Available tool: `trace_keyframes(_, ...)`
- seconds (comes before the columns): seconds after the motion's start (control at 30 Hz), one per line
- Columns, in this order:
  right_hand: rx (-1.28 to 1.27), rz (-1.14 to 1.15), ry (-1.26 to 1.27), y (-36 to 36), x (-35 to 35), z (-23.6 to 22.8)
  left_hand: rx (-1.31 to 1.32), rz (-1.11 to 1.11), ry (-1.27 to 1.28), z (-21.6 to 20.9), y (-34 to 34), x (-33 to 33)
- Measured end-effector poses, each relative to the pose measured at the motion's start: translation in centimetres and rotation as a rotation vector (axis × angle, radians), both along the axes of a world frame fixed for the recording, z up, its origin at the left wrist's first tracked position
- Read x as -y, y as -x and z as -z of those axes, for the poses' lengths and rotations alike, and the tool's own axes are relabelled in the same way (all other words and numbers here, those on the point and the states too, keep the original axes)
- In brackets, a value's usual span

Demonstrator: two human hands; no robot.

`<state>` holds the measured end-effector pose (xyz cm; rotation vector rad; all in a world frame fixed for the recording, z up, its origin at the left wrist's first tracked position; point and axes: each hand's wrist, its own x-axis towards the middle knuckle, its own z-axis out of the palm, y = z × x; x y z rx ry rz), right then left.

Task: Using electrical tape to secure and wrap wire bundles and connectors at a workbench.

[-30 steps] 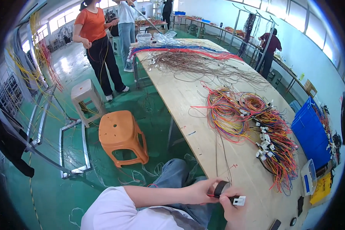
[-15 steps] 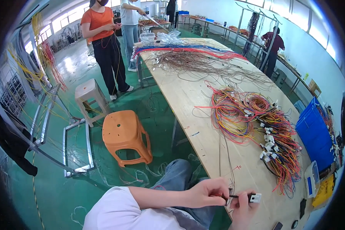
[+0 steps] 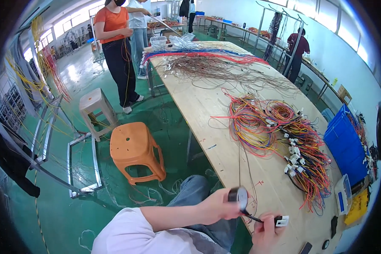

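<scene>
Your left hand (image 3: 218, 208), blurred, has its fingers curled around a black tape roll (image 3: 238, 196) just above the near edge of the table (image 3: 190, 101), and a dark strip (image 3: 252, 218) runs from it to your right hand (image 3: 266, 232), whose fingers are pinched closed on a white connector (image 3: 282, 221). Beyond them on the tabletop lies a heap of coloured wires (image 3: 258, 131) with white plugs, a blue crate (image 3: 346, 146) to its right. Off the table's left side stands an orange stool (image 3: 131, 144).
</scene>
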<state>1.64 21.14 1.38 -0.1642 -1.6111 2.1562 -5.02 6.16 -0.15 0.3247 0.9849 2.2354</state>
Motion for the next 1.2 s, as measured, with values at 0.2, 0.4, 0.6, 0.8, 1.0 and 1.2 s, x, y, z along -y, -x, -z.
trace_keyframes(0.2,0.106,0.121,0.057,0.9,0.3,-0.1,-0.356,0.007,0.145,1.0,-0.6,-0.4)
trace_keyframes(0.4,0.202,-0.293,-0.360,0.6,-0.5,0.2,-0.354,-0.030,0.022,1.4,-0.3,-0.6)
trace_keyframes(0.6,0.036,-0.245,-0.460,0.5,0.0,-0.3,-0.240,0.201,0.281,1.2,-0.3,-0.6)
trace_keyframes(0.8,0.056,-0.045,-0.476,0.1,0.6,1.2,0.269,0.271,-0.053,1.5,1.2,0.1)
trace_keyframes(1.0,0.029,-0.143,-0.490,0.1,-0.8,0.1,-0.381,0.019,-0.192,1.6,0.6,0.6)
trace_keyframes(1.2,-0.046,-0.076,-0.532,0.5,0.4,-0.7,-0.535,-0.045,0.328,2.0,-0.8,-1.3)
